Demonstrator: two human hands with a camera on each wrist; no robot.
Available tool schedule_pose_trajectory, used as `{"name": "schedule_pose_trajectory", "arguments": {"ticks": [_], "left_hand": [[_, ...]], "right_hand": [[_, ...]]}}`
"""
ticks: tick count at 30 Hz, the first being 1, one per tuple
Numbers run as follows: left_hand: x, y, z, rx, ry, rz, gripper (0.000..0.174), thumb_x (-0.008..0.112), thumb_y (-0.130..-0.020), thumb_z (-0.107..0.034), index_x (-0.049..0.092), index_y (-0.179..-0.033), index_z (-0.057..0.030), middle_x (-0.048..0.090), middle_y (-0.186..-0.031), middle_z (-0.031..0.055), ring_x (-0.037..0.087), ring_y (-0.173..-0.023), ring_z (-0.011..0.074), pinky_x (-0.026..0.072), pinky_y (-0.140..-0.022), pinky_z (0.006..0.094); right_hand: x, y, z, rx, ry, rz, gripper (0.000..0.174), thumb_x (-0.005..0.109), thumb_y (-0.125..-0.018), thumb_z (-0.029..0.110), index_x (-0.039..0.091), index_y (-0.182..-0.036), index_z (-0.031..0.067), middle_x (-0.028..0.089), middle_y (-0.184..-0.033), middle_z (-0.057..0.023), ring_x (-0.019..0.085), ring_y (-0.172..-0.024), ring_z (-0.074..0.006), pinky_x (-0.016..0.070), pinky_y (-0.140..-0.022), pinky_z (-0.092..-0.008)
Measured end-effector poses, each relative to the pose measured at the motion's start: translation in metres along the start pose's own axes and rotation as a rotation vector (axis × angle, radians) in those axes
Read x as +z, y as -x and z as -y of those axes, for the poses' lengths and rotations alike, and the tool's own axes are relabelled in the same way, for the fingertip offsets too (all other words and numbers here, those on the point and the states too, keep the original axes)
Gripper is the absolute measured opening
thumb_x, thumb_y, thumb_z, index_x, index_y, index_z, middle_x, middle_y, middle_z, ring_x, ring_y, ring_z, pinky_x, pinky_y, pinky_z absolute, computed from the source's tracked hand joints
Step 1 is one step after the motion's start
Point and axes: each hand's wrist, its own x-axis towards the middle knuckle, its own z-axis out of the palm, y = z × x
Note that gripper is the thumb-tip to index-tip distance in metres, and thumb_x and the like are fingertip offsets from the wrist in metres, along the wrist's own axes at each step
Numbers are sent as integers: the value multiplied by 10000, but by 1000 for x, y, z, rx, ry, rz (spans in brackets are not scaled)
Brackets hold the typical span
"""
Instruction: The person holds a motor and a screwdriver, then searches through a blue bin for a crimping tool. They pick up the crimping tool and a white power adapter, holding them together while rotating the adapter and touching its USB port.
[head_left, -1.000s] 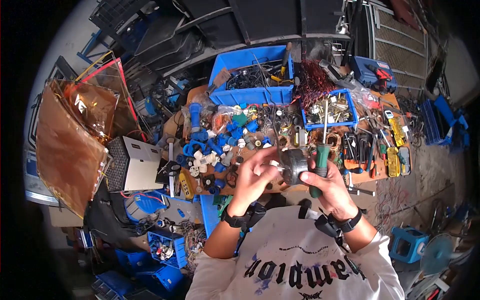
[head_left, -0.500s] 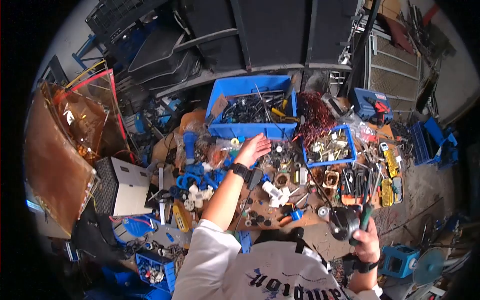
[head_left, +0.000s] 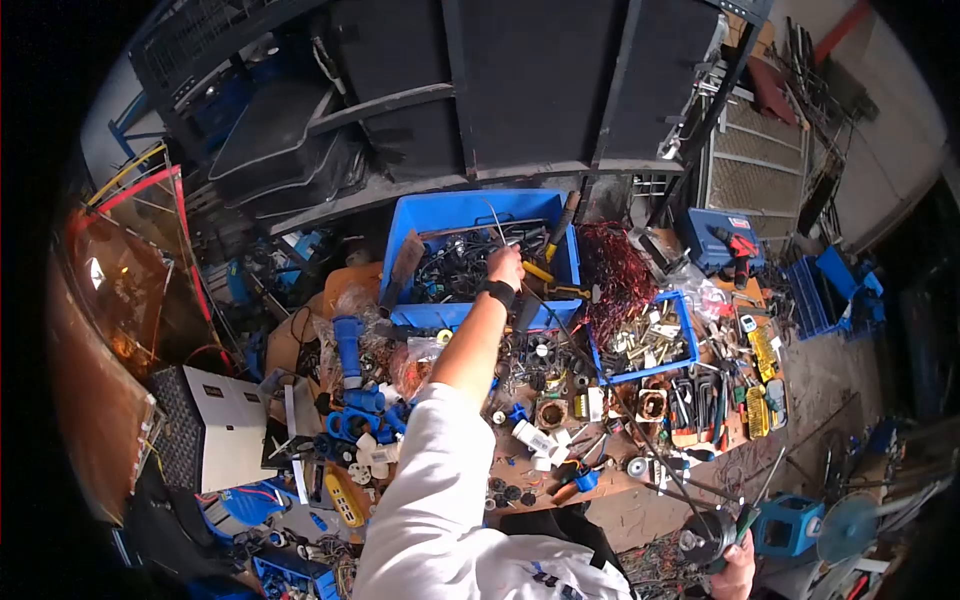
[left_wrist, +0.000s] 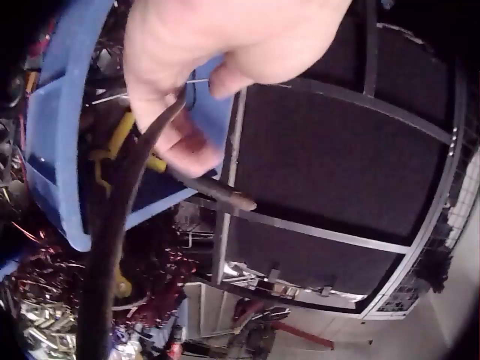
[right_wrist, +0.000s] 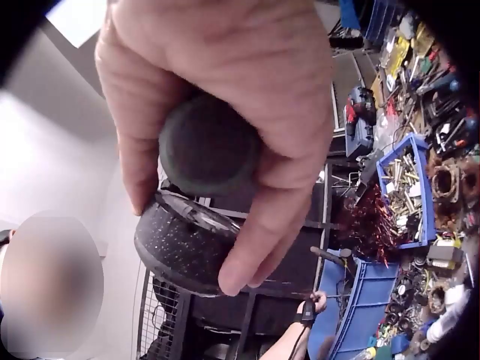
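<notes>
Over the big blue crate [head_left: 480, 200] my left hand [head_left: 505, 266] reaches out, its fingers curled round the end of a dark cable [left_wrist: 127, 195]. In the head view this cable slants down to the right, to a black round housing [head_left: 705, 537]. My right hand [head_left: 736, 570] holds that housing together with a green-handled screwdriver [head_left: 746, 518], low at the right. The right wrist view shows the butt of the screwdriver handle [right_wrist: 210, 146] under the palm and the scuffed housing [right_wrist: 184, 244] between thumb and fingers.
Inside the crate lie dark cables and yellow-handled tools [head_left: 555, 282]. Beside it are a tangle of reddish wire [head_left: 615, 270] and a small blue tray [head_left: 692, 325] of brass-coloured parts. Pipe fittings, hex keys and a blue toolbox [head_left: 715, 240] crowd the table.
My left hand let go near the housing, swung forward and now holds the cable over the crate. My right hand carried housing and screwdriver down to the right.
</notes>
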Motion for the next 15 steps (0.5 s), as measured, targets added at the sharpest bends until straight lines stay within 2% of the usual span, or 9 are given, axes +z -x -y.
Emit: {"name": "schedule_pose_trajectory", "arguments": {"ticks": [1, 2, 3, 5, 6, 8, 9, 10, 15], "left_hand": [[9, 5, -15, 68, -119, -73, 107, 494, -861, -105, 601, -855, -100, 381, -528, -45, 341, -386, 97, 254, -350, 247], [13, 13, -34, 63, -110, -105, 125, 501, -878, -139, 617, -866, -94, 390, -530, -51, 345, -386, 90, 245, -341, 245], [10, 15, -51, 93, -150, -8, 159, 496, -901, -185, 625, -870, -97, 400, -533, -65, 337, -384, 78, 234, -332, 236], [20, 34, -98, 145, -149, 184, 210, 486, -923, -224, 623, -926, -65, 374, -538, -96, 304, -387, 46, 210, -335, 213], [35, 56, -124, 241, -236, 197, 214, 487, -926, -214, 606, -954, -38, 361, -545, -95, 283, -392, 40, 193, -342, 210], [56, 86, -170, 170, -303, 209, 219, 471, -935, -179, 587, -973, 2, 343, -551, -90, 264, -408, 34, 187, -360, 210], [60, 100, -180, 228, -386, 194, 237, 444, -956, -176, 580, -973, 17, 333, -554, -92, 253, -412, 33, 189, -365, 211], [60, 112, -186, 228, -420, 170, 248, 434, -966, -181, 580, -975, 18, 326, -556, -93, 246, -414, 33, 187, -367, 214], [63, 152, -185, 203, -506, 145, 275, 420, -984, -203, 582, -989, 20, 301, -562, -95, 228, -425, 30, 179, -375, 212]], "right_hand": [[8, -9, 18, 6, -58, -12, 246, 592, -853, 168, 620, -1067, 49, 613, -1065, -172, 615, -866, -232, 525, -606, -283], [12, -12, 2, 217, -511, -40, 479, 696, -754, 212, 535, -1145, -13, 622, -1054, -168, 634, -875, -247, 535, -699, -324], [18, -15, -15, 428, -968, -64, 746, 801, -655, 255, 449, -1224, -75, 632, -1043, -164, 654, -884, -262, 544, -792, -366], [23, -24, 1, 416, -974, -29, 764, 785, -679, 325, 446, -1236, -72, 627, -1059, -157, 653, -882, -250, 544, -788, -348], [23, -30, 10, 444, -1046, -24, 666, 780, -667, 244, 482, -1178, -62, 639, -1030, -132, 654, -884, -247, 543, -798, -372], [19, -32, 0, 455, -1032, -18, 659, 777, -676, 258, 491, -1174, -66, 646, -1017, -132, 654, -890, -239, 538, -814, -366], [18, -36, 4, 448, -1032, -15, 659, 775, -679, 260, 494, -1176, -69, 648, -1014, -131, 653, -891, -235, 537, -816, -365], [16, -40, -2, 416, -1063, 51, 661, 770, -686, 261, 496, -1186, -73, 648, -1022, -131, 651, -892, -229, 533, -819, -356], [12, -50, -4, 393, -1084, 47, 625, 761, -699, 263, 516, -1169, -70, 650, -1032, -124, 647, -891, -210, 520, -823, -329]]}}
